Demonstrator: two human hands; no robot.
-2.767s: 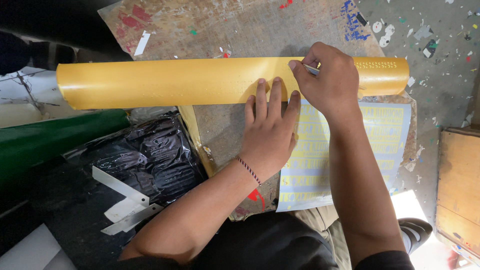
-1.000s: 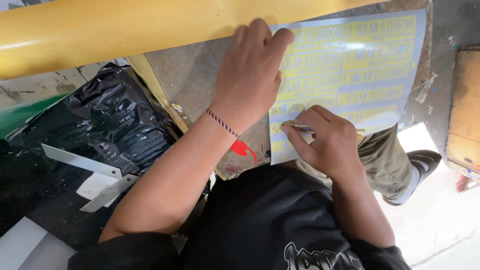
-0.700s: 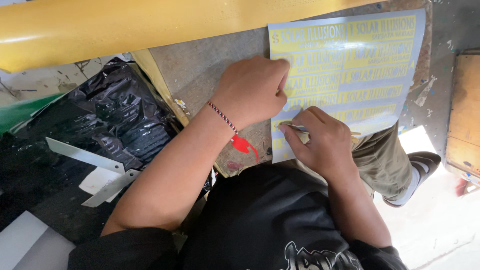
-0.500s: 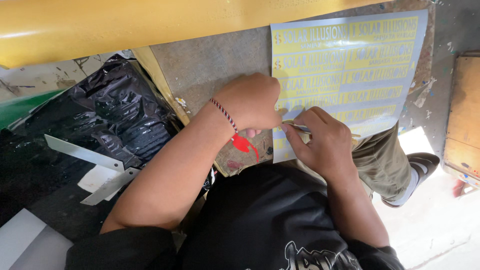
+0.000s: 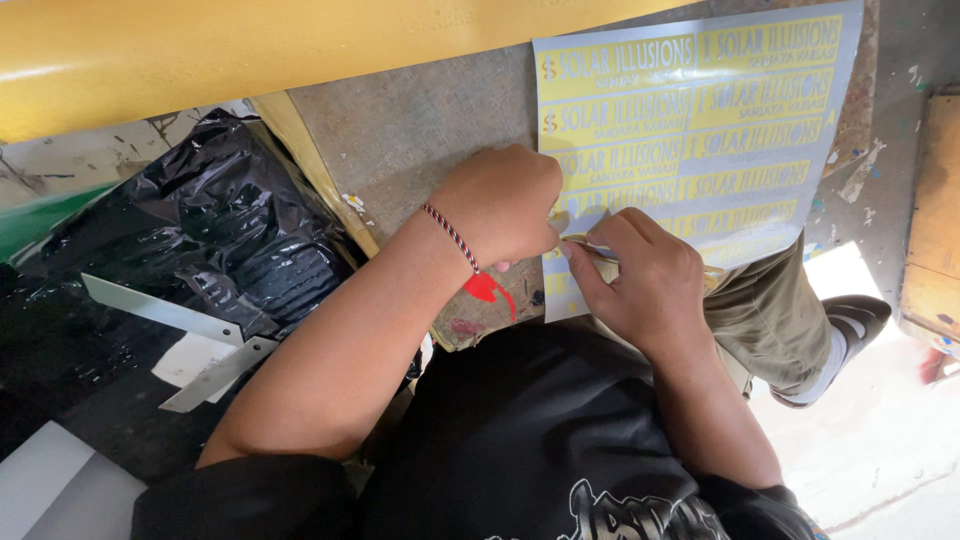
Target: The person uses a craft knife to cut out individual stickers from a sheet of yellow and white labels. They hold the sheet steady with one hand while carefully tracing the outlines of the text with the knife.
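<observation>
Left hand (image 5: 497,205) curled into a loose fist, right hand (image 5: 637,283) just beside it, fingers pinched together.

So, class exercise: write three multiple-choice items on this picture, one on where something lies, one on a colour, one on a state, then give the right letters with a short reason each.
1. Where does the black plastic wrap lie relative to the sticker sheet?
A. To its left
B. On top of it
C. To its right

2. What colour is the big roll along the top edge?
A. Green
B. Yellow
C. White

3. What is the right hand doing?
A. Resting open and empty
B. Gripping the roll
C. Holding a thin tool at the sheet

Answers:
1 A, the wrap sits left of the board, the sheet at upper right.
2 B, the roll is plainly yellow.
3 C, its fingers pinch a slim tool at the sheet's lower left corner, beside the left hand, closed there.
</observation>
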